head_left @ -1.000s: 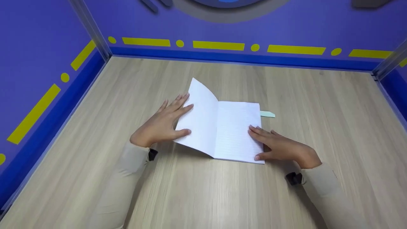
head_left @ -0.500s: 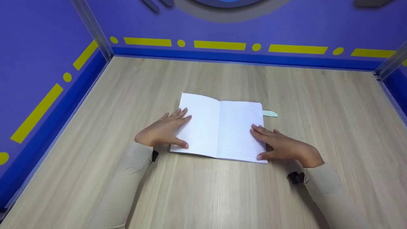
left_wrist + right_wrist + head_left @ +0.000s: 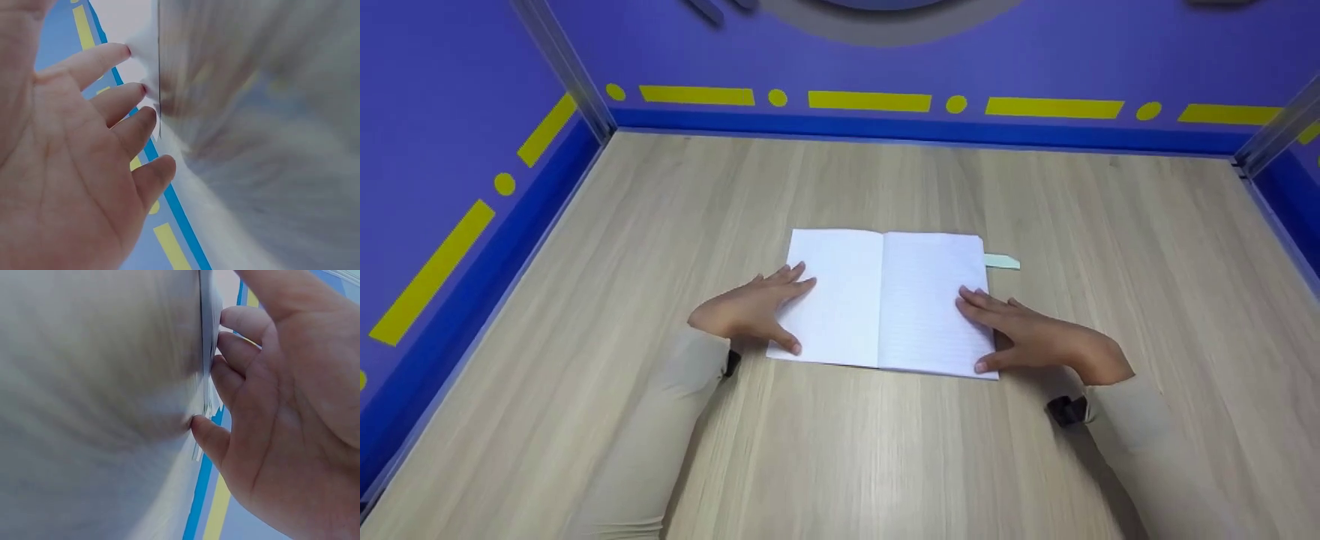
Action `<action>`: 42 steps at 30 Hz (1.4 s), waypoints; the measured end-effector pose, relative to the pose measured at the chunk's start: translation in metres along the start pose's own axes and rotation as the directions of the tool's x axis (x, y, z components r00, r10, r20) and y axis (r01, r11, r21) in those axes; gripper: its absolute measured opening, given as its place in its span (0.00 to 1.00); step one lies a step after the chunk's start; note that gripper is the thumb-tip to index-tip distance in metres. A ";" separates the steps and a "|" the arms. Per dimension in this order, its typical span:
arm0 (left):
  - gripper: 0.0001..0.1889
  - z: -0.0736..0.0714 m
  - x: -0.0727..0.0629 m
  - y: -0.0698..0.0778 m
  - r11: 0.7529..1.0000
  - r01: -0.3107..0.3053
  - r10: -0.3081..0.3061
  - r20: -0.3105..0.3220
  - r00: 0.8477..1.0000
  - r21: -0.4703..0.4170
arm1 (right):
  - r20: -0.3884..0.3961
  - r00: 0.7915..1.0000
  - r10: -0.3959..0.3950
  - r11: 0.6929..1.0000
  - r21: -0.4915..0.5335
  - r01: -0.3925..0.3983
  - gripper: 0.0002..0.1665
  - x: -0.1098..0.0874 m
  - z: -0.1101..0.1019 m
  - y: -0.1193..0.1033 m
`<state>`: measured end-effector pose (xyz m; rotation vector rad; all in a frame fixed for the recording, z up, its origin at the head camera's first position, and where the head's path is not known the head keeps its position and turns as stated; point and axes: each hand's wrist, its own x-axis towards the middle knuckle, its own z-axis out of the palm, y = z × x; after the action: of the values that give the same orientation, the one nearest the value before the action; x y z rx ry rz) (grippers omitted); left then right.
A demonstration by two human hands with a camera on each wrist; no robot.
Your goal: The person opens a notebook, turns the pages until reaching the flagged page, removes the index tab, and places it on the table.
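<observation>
An open notebook [image 3: 877, 300] lies flat on the wooden table, with a plain white page on the left and a faintly lined page on the right. My left hand [image 3: 754, 306] rests on the left page's outer edge, fingers spread and thumb near the lower corner. On the opposite side, my right hand [image 3: 1035, 337] touches the right page's outer edge with fingertips and thumb. A pale green tab [image 3: 1002, 262] sticks out past the right edge near the top. In the left wrist view, the left fingertips [image 3: 145, 89] meet the paper; the right wrist view shows the page stack [image 3: 207, 343] edge-on.
The wooden table [image 3: 840, 450] stretches around the notebook on every side. Blue panels with yellow dashes and dots, including the back panel [image 3: 870, 101], enclose it at the back and sides. A black strap piece [image 3: 1067, 411] sits at the right wrist.
The left page and cover, raised a second ago, have come down flat to the left under my left hand. My right hand has stayed on the right page's edge.
</observation>
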<state>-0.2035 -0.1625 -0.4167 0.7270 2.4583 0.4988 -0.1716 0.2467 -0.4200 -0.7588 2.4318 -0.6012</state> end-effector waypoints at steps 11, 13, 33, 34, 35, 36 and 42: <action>0.58 -0.004 0.010 0.001 0.998 0.044 -0.043 0.022 0.999 -0.049 | 0.000 1.000 0.015 1.000 -0.013 -0.015 0.58 0.002 -0.004 0.004; 0.58 -0.005 0.013 0.002 0.997 0.053 -0.052 0.021 0.998 -0.049 | 0.005 1.000 0.019 1.000 -0.015 -0.019 0.58 0.002 -0.005 0.006; 0.59 -0.004 0.016 0.002 0.996 0.042 -0.040 0.023 0.999 -0.084 | 0.030 0.999 -0.017 0.993 0.114 0.014 0.62 0.000 -0.009 0.009; 0.59 -0.004 0.016 0.002 0.996 0.042 -0.040 0.021 0.999 -0.084 | 0.032 0.999 -0.012 0.994 0.112 0.008 0.62 0.000 -0.009 0.009; 0.59 -0.004 0.016 0.002 0.996 0.041 -0.040 0.019 0.999 -0.083 | 0.033 0.999 -0.005 0.994 0.110 0.001 0.62 0.001 -0.009 0.009; 0.59 -0.003 0.016 0.002 0.996 0.041 -0.040 0.017 0.999 -0.082 | 0.032 0.999 0.001 0.994 0.109 -0.004 0.62 0.001 -0.009 0.008; 0.58 -0.003 0.017 0.001 0.996 0.037 -0.037 0.012 0.999 -0.085 | 0.017 1.000 -0.001 0.996 0.091 -0.001 0.58 0.002 -0.009 0.008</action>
<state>-0.2171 -0.1528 -0.4205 0.6466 2.4202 0.5806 -0.1815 0.2534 -0.4182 -0.7236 2.3716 -0.6972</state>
